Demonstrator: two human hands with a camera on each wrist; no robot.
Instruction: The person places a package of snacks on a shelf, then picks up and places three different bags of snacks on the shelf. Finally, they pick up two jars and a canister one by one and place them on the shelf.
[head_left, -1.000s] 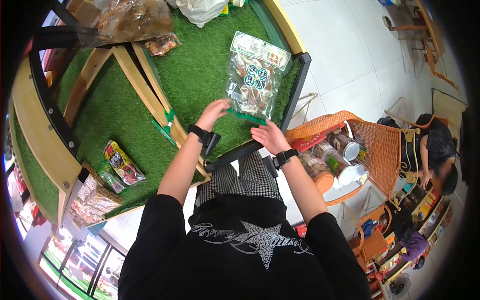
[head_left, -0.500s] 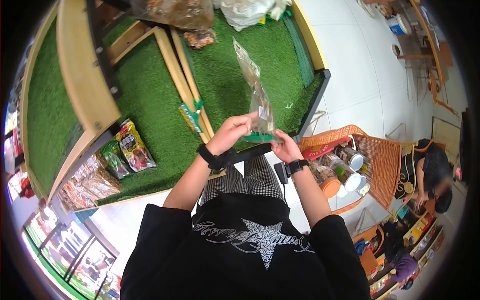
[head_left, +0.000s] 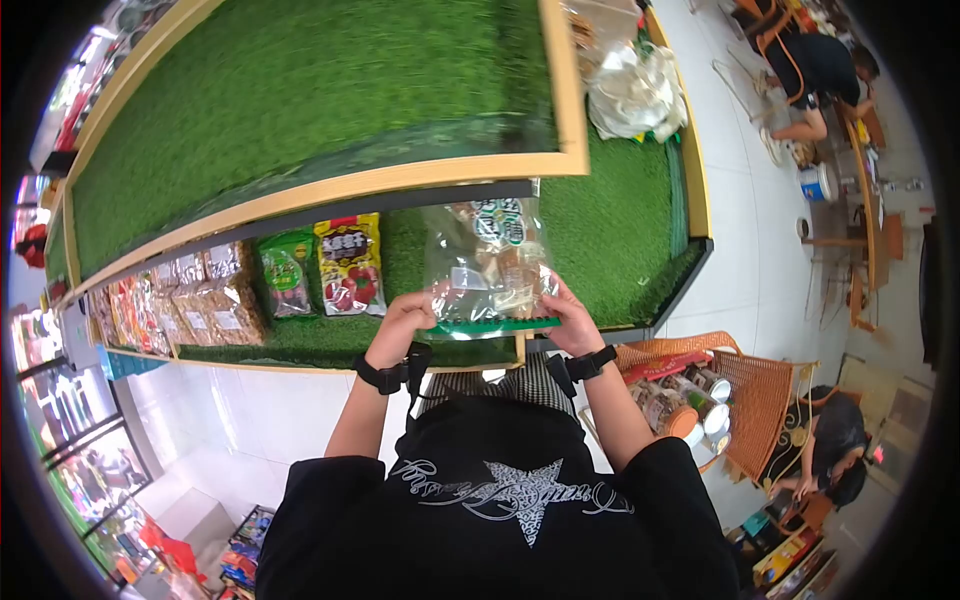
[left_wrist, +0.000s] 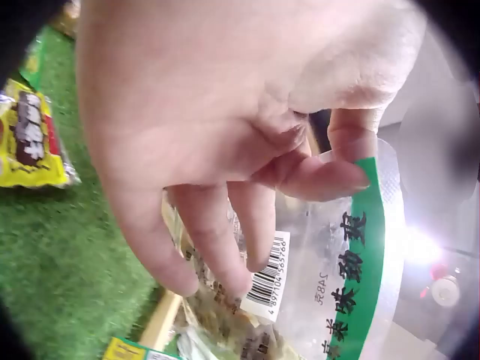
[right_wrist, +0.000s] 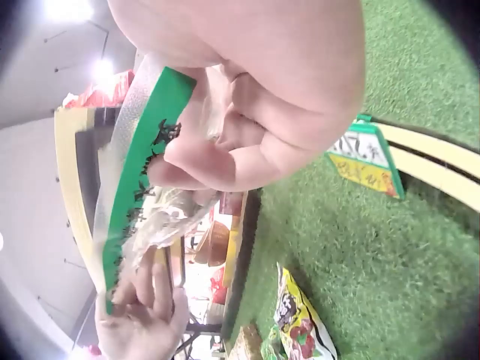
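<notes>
A clear snack bag (head_left: pixel 500 265) with small packs inside is held between both hands in the head view, above the green turf. My left hand (head_left: pixel 400 325) pinches the left end of its green edge strip, and my right hand (head_left: pixel 570 315) grips the right end. Seen from the left wrist, the thumb lies on the green strip (left_wrist: pixel 367 225) while the other fingers spread behind the bag near a barcode label (left_wrist: pixel 268 277). In the right wrist view, thumb and fingers pinch the strip, with the left hand at its far end.
Yellow (head_left: pixel 350 265) and green (head_left: pixel 288 270) snack bags lie left of the held bag, beside several clear packs (head_left: pixel 215 300). A wooden shelf rim (head_left: pixel 350 195) overhangs them. To the right stand a wicker basket (head_left: pixel 745 390) with jars and a white plastic bag (head_left: pixel 635 95).
The bag has come off the turf, turned edge-on, then faced up again. Both hands now hold its green strip, nearer the yellow snack bag. The right hand's fingers have closed onto it.
</notes>
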